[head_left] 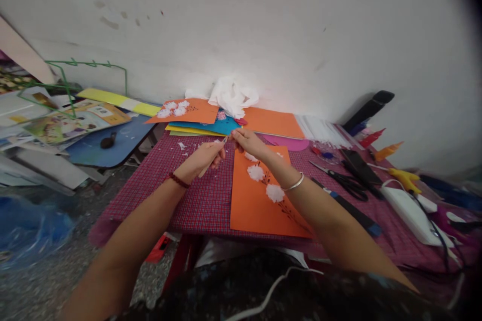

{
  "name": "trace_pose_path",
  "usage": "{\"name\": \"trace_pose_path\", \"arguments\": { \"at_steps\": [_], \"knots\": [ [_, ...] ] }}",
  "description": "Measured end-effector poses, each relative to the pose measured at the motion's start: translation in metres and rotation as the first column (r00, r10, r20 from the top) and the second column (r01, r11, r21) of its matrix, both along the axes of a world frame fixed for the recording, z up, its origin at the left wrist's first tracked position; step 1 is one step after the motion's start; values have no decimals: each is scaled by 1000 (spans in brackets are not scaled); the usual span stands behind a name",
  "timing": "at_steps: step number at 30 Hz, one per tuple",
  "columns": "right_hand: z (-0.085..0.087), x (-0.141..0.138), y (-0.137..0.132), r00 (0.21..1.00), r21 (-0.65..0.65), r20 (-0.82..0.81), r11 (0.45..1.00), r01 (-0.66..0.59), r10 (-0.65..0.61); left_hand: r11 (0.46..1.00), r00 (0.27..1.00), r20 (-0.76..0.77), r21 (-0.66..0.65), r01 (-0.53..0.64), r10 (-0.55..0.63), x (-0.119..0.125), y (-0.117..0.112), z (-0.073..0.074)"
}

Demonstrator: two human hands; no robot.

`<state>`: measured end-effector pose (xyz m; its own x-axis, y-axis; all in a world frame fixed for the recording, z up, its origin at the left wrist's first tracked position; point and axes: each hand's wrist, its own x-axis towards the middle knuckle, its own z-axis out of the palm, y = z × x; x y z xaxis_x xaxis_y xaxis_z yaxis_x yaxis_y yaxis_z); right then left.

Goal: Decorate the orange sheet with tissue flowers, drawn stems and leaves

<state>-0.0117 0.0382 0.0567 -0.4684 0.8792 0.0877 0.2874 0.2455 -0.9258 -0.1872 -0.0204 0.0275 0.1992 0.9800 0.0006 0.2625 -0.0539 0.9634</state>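
Note:
My left hand (205, 157) is closed around a thin pale stick-like tool (225, 140) that points toward my right hand. My right hand (245, 141) pinches something small at its fingertips; I cannot make out what. Both hands meet above the far end of an orange sheet (250, 205) lying on the checked red cloth (203, 200). White fluffy paper flowers (274, 193) are stuck on that sheet along a drawn dark branch. A second orange sheet (196, 113) with white flowers lies farther back, on top of blue and yellow sheets.
White tissue (232, 95) is heaped at the wall. Right of the sheet lie black scissors (344, 180), a yellow glue gun (404, 178), a white power strip (412, 215) and bottles. Boards and books (75, 123) pile up on the left floor.

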Motion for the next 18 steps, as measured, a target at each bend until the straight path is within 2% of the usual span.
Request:
{"name": "trace_pose_path", "arguments": {
  "at_steps": [4, 10, 18],
  "knots": [
    [0, -16, -7, 998, -97, -65, 995, 0, -7, 985, 987, -131, 154, -74, 94, -1, 1, -4],
    [-2, -26, -11, 986, -142, -145, 988, 59, -79, 915, 909, -359, 399, -54, 211, -4, 1, -4],
    [-8, -27, -12, 954, -204, -272, 976, 75, -129, 885, 784, -548, 465, -2, 290, -2, 2, -8]
  ]
}}
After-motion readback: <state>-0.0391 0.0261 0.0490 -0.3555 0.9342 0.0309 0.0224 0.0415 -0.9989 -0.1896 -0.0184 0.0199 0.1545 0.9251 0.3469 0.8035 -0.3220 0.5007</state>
